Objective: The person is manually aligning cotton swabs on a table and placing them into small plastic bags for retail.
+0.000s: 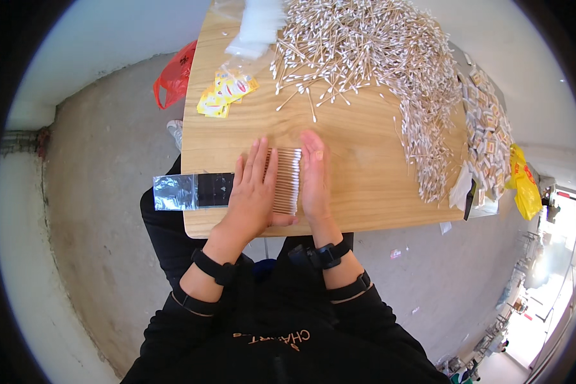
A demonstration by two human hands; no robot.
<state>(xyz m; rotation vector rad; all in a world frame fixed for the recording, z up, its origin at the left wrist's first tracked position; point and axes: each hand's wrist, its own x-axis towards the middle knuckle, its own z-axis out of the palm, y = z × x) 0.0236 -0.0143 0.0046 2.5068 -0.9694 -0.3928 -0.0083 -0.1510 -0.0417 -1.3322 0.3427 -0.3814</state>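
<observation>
A flat row of cotton swabs (288, 182) lies on the wooden table in front of me, white tips lined up on the right side. My left hand (251, 195) rests over the left part of the row, palm down with its fingers stretched out, hiding the swabs' other ends. Beside the white tips stands my right hand (315, 176) on its edge, fingers extended and slightly bent, holding nothing. A clear plastic bag (175, 192) with a dark strip (214, 190) reaches from the table's left edge to my left hand.
A big heap of loose swabs (371, 45) covers the far and right table. Yellow printed cards (221, 96) and clear bags (256, 29) lie at the far left. Many small filled packs (486, 128) are piled at the right. A red bag (175, 77) and a yellow bag (523, 182) flank the table.
</observation>
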